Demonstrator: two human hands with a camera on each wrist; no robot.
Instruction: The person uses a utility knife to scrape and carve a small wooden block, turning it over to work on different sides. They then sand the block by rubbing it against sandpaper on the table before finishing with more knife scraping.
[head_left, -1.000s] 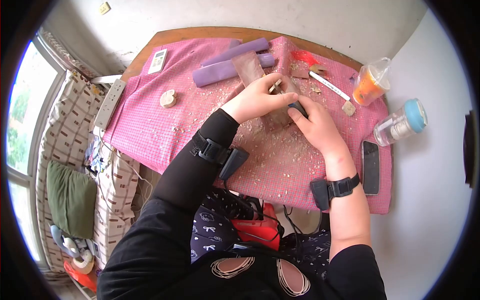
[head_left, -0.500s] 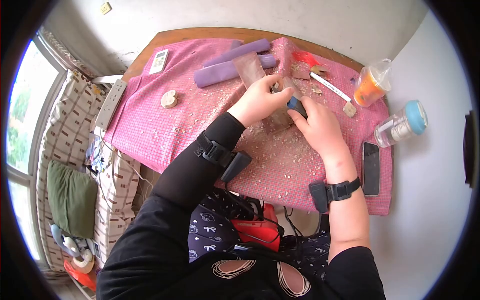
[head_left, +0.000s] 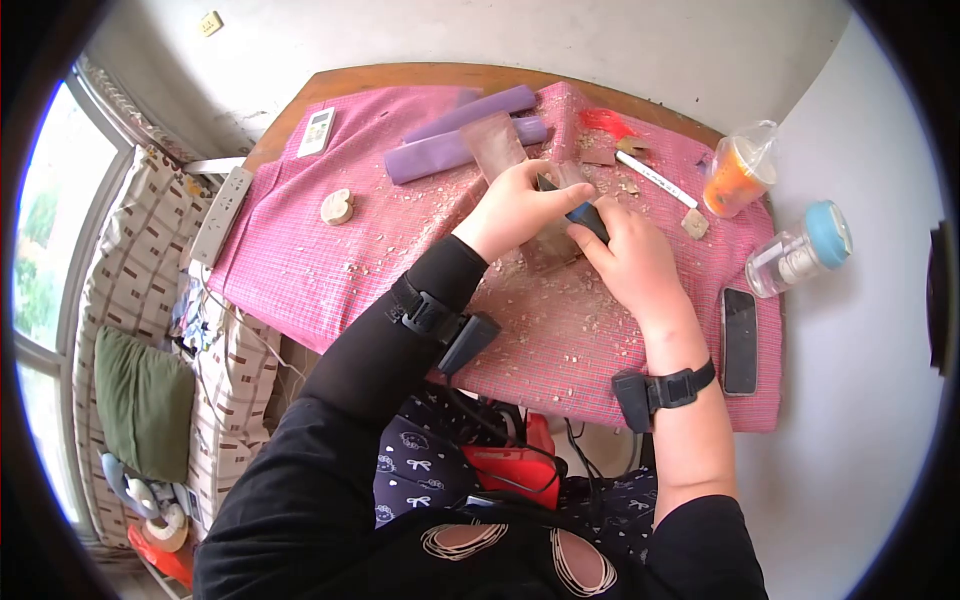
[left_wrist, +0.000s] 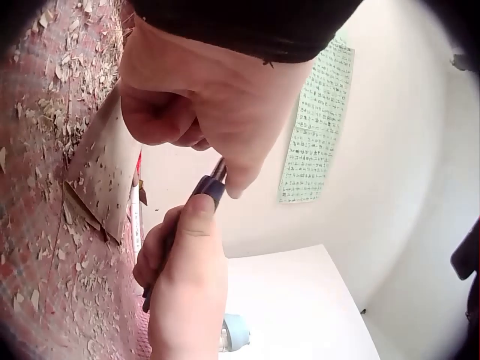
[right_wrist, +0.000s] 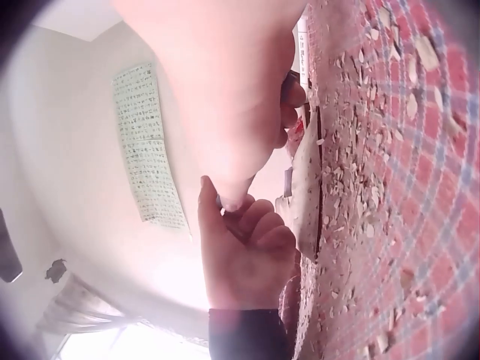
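My right hand (head_left: 635,250) grips a carving knife by its dark handle with a blue band (head_left: 588,217), the thumb lying along it. The blade points left into my left hand (head_left: 520,208), whose thumb reaches out beside the metal near the handle. In the left wrist view, the knife handle (left_wrist: 208,189) meets the left thumb tip, and the other left fingers are curled inward. Those fingers hold a small piece, mostly hidden; I cannot tell its shape. Beneath both hands lies a brownish flat sheet (head_left: 494,147) strewn with pale shavings.
Pale shavings cover the pink checked cloth (head_left: 420,220). A carved wooden piece (head_left: 337,207) sits on the left. Purple rolls (head_left: 430,157) lie behind; a white marker (head_left: 655,178), wooden block (head_left: 695,223), orange cup (head_left: 738,185), lidded jar (head_left: 800,250) and phone (head_left: 740,340) are rightward.
Knife and hands have shifted slightly against each other, so more of the handle and dark blade shows between them. The left hand still holds its piece. The head view has tilted a little.
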